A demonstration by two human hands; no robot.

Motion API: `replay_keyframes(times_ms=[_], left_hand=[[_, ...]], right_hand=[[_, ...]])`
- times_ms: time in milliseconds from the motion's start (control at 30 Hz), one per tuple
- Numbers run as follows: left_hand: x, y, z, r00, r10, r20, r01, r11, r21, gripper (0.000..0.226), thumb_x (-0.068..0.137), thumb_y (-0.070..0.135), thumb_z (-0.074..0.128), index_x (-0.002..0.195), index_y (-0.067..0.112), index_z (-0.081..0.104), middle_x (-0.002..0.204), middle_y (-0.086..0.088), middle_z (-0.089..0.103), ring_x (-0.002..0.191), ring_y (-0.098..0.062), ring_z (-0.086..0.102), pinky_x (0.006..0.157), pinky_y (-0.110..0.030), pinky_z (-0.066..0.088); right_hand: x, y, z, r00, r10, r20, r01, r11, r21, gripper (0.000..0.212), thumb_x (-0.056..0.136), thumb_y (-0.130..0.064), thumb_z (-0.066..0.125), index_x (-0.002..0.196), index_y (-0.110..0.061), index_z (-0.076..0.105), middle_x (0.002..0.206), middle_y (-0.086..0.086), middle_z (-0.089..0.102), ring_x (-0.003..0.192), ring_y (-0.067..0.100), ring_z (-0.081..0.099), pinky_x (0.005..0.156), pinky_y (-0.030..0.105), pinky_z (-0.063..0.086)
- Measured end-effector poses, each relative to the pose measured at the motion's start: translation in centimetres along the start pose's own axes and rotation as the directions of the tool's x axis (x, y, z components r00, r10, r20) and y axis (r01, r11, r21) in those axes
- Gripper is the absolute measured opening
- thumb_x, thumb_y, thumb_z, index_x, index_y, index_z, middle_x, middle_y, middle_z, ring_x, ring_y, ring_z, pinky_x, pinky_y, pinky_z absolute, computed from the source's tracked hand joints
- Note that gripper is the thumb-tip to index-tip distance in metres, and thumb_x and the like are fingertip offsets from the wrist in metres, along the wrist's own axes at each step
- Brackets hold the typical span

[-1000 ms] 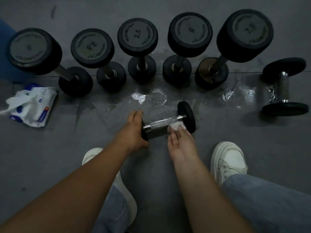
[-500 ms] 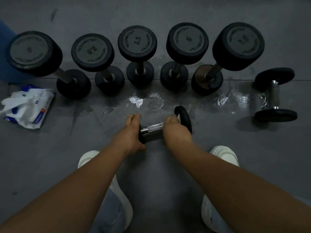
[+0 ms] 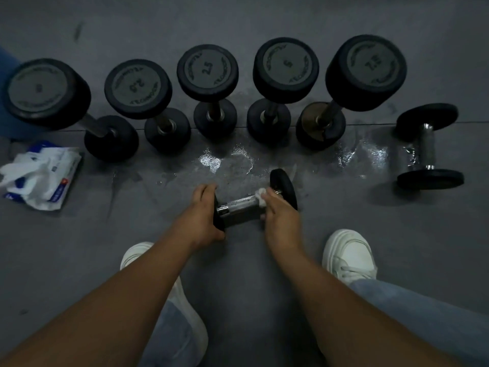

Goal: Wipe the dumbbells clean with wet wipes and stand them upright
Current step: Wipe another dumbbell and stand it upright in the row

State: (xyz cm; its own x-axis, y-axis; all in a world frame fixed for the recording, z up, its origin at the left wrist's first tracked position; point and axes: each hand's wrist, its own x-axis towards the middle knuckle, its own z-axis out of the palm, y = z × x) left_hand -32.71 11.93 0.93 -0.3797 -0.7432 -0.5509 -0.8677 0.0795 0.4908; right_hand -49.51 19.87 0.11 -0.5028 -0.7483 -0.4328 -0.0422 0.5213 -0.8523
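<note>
A small dumbbell [image 3: 244, 205] with a chrome handle lies on its side on the grey floor in front of me. My left hand [image 3: 202, 215] grips its left black end plate. My right hand [image 3: 279, 215] curls over the right part of the handle and pinches a crumpled white wet wipe [image 3: 260, 195] against it. The right end plate [image 3: 284, 188] shows beyond my fingers. Another small dumbbell [image 3: 428, 147] lies on its side at the right. Several larger black dumbbells stand upright in a row behind, among them the 2.5 one [image 3: 207, 72].
An open pack of wet wipes [image 3: 43, 173] lies at the left on the floor. Wet patches [image 3: 227, 160] shine between the row and the lying dumbbell. My white shoes [image 3: 348, 255] stand at either side of the space below my hands.
My right hand has shifted along the handle toward the right plate with the wipe, which shows again above my fingers. My left hand keeps its hold on the left plate.
</note>
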Motion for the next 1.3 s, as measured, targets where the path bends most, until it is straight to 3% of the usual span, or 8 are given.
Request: replay_keyframes(times_ms=[67, 167, 367, 467, 667, 900, 1200, 1300], left_hand=[[0.4, 0.0, -0.2, 1.000, -0.004, 0.002, 0.004, 1.000, -0.016, 0.124, 0.052, 0.020, 0.091, 0.152, 0.018, 0.019, 0.156, 0.000, 0.013, 0.132, -0.026, 0.045, 0.104, -0.038, 0.045], [0.2, 0.1, -0.2, 1.000, -0.017, 0.006, 0.017, 1.000, -0.012, 0.123, 0.052, 0.019, 0.092, 0.152, 0.019, 0.019, 0.157, -0.001, 0.013, 0.131, -0.025, 0.046, 0.102, -0.033, 0.045], [-0.4, 0.1, 0.3, 1.000, 0.006, -0.027, -0.006, 1.000, -0.011, 0.123, 0.052, 0.018, 0.091, 0.152, 0.018, 0.020, 0.156, 0.001, 0.012, 0.128, -0.024, 0.047, 0.101, -0.031, 0.044], [-0.3, 0.1, 0.1, 1.000, 0.002, -0.021, -0.003, 1.000, -0.015, 0.125, 0.052, 0.020, 0.092, 0.152, 0.018, 0.018, 0.157, 0.001, 0.010, 0.131, -0.024, 0.046, 0.104, -0.037, 0.045], [-0.4, 0.1, 0.4, 0.999, 0.012, -0.033, -0.013, 1.000, -0.016, 0.125, 0.049, 0.020, 0.093, 0.151, 0.019, 0.021, 0.156, 0.001, 0.013, 0.130, -0.027, 0.046, 0.103, -0.042, 0.046], [-0.2, 0.3, -0.1, 1.000, -0.003, -0.008, 0.003, 1.000, -0.016, 0.124, 0.052, 0.019, 0.093, 0.152, 0.017, 0.019, 0.158, -0.001, 0.012, 0.131, -0.025, 0.046, 0.102, -0.034, 0.045], [0.0, 0.2, -0.1, 1.000, -0.020, 0.004, 0.020, 1.000, -0.008, 0.124, 0.052, 0.021, 0.091, 0.152, 0.023, 0.018, 0.157, 0.003, 0.011, 0.127, -0.027, 0.049, 0.099, -0.041, 0.048], [-0.2, 0.2, -0.2, 1.000, -0.013, 0.003, 0.013, 1.000, -0.011, 0.124, 0.051, 0.020, 0.091, 0.152, 0.023, 0.018, 0.155, 0.004, 0.013, 0.125, -0.028, 0.050, 0.097, -0.043, 0.050]], right_hand=[[-0.6, 0.4, 1.0, 0.972, 0.192, -0.134, -0.142, 0.939, 0.312, 0.021, 0.098, -0.013, 0.051, 0.103, -0.016, 0.071, 0.087, -0.004, 0.071, 0.061, 0.003, 0.061, 0.054, 0.019, 0.049], [-1.6, 2.4, 2.6, 0.730, 0.680, 0.070, -0.449, 0.399, 0.800, 0.017, 0.099, -0.009, 0.045, 0.092, -0.014, 0.060, 0.077, 0.004, 0.060, 0.043, 0.002, 0.055, 0.036, 0.011, 0.034], [2.9, 1.1, 2.5, 0.644, 0.702, 0.304, -0.389, -0.042, 0.920, 0.024, 0.100, -0.009, 0.037, 0.084, -0.019, 0.052, 0.085, -0.004, 0.054, 0.073, 0.007, 0.048, 0.062, 0.018, 0.033], [1.6, 0.0, 2.8, 0.676, 0.637, 0.371, -0.422, -0.079, 0.903, 0.022, 0.100, -0.014, 0.039, 0.100, -0.025, 0.058, 0.096, -0.008, 0.057, 0.093, 0.007, 0.052, 0.070, 0.025, 0.035], [2.6, -0.3, 1.9, 0.586, 0.736, 0.339, -0.330, -0.166, 0.929, 0.025, 0.097, -0.005, 0.050, 0.074, -0.014, 0.053, 0.063, -0.002, 0.055, 0.062, 0.005, 0.046, 0.056, 0.014, 0.038], [2.1, -1.3, 0.9, 0.691, 0.619, 0.375, -0.237, -0.295, 0.925, 0.013, 0.094, -0.001, 0.054, 0.081, 0.000, 0.054, 0.072, 0.005, 0.049, 0.061, 0.010, 0.047, 0.041, 0.015, 0.047], [1.7, -3.8, 0.5, 0.739, 0.582, 0.338, -0.202, -0.287, 0.936, 0.009, 0.092, 0.005, 0.053, 0.088, 0.011, 0.059, 0.062, 0.019, 0.067, 0.049, 0.022, 0.067, 0.051, 0.023, 0.057], [2.5, -3.3, 1.1, 0.677, 0.667, 0.311, -0.312, -0.122, 0.942, 0.011, 0.094, -0.007, 0.058, 0.086, 0.000, 0.060, 0.055, 0.009, 0.067, 0.043, 0.012, 0.064, 0.039, 0.015, 0.048]])
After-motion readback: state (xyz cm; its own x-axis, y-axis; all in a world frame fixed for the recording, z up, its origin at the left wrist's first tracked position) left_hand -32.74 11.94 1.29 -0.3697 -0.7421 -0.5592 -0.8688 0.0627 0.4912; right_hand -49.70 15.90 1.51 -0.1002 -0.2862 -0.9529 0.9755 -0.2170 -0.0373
